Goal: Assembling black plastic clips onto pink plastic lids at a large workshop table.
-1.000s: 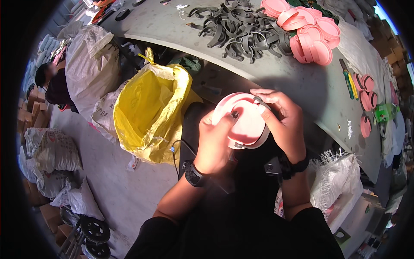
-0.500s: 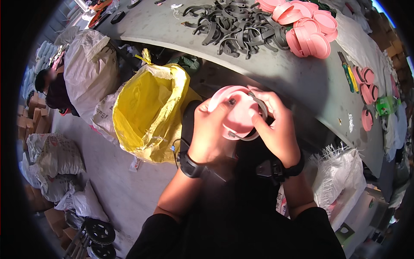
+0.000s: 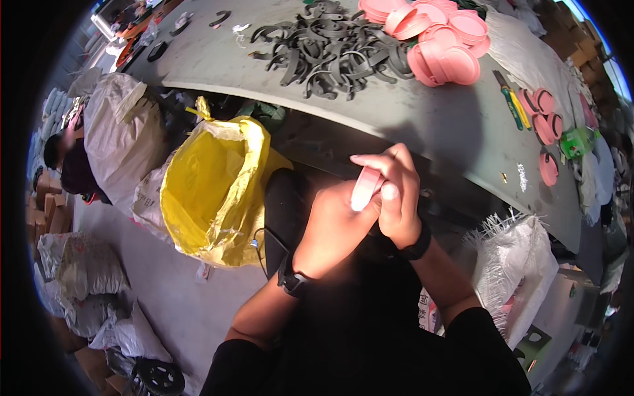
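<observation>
Close in front of my body, a pink round plastic bowl point(image 3: 365, 189) is turned edge-on and mostly hidden by my fingers. My left hand point(image 3: 338, 224) is wrapped round it from the left, back of the hand upward. From the other side my right hand point(image 3: 398, 195) grips it with curled fingers. Whether the dark grey curved handle is still on the bowl cannot be seen. Beyond the hands, a heap of similar grey curved handles point(image 3: 330, 56) lies on the grey table point(image 3: 264, 92). Beside that heap is a stack of pink bowls point(image 3: 444, 56).
An open yellow sack point(image 3: 208, 191) stands left of my hands, with a white sack point(image 3: 122, 125) behind it. Pliers point(image 3: 507, 99) and small pink rings point(image 3: 543, 122) lie on the table's right part. A frayed white sack point(image 3: 512, 270) stands at lower right. A person point(image 3: 79, 162) is at far left.
The bowl has been tipped from face-up to edge-on, and the grey handle at its rim has gone out of sight. Both hands have closed in round the bowl. The view has shifted slightly.
</observation>
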### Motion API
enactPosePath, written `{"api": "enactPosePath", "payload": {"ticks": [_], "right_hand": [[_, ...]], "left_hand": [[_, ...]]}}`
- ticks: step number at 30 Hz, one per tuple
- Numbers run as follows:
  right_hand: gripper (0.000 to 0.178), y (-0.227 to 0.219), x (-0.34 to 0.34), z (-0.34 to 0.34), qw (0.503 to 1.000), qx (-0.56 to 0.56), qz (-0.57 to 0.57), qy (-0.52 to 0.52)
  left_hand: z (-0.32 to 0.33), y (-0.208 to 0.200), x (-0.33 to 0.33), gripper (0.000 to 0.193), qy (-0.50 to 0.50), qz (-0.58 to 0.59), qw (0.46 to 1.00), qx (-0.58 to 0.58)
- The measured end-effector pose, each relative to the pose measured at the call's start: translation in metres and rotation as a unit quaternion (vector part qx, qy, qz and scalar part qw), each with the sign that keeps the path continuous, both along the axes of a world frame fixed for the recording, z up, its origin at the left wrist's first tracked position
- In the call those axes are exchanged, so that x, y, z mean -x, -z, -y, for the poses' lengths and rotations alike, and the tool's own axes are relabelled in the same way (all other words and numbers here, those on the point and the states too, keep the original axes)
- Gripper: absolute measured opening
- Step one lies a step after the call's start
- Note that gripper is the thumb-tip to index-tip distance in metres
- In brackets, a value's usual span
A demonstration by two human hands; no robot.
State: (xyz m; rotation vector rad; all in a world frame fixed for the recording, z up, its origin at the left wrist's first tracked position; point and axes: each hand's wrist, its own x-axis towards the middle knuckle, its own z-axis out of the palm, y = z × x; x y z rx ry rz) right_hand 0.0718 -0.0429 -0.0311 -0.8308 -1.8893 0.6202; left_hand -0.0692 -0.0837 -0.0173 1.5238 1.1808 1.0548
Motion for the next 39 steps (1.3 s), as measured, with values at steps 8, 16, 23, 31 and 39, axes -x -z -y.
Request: {"api": "enactPosePath", "payload": {"ticks": [8,16,23,31,39], "right_hand": [[0.072,-0.017,-0.027,0.003,0.992,0.045,0.009,-0.120],[0.045,-0.003,-0.016,0.017,0.997,0.072,-0.019,0.015],[0.059,0.001,-0.020,0.008,0.996,0.021,0.073,0.034],[0.061,-0.035,-0.130,-0.019,0.922,0.261,0.129,0.255],[0.072,-0.051,-0.268,-0.141,0.788,0.006,0.143,0.599]], "left_hand": [[-0.022,0.018,0.003,0.053,-0.008,0.512,0.796,0.323],[-0.013,0.005,-0.017,0.032,0.031,0.170,0.971,0.167],[-0.009,0.036,-0.033,0.039,-0.024,0.367,0.905,0.214],[-0.008,0.041,-0.004,0.057,0.133,0.328,0.917,0.182],[-0.003,0.037,-0.016,0.038,0.135,0.306,0.905,0.262]]}}
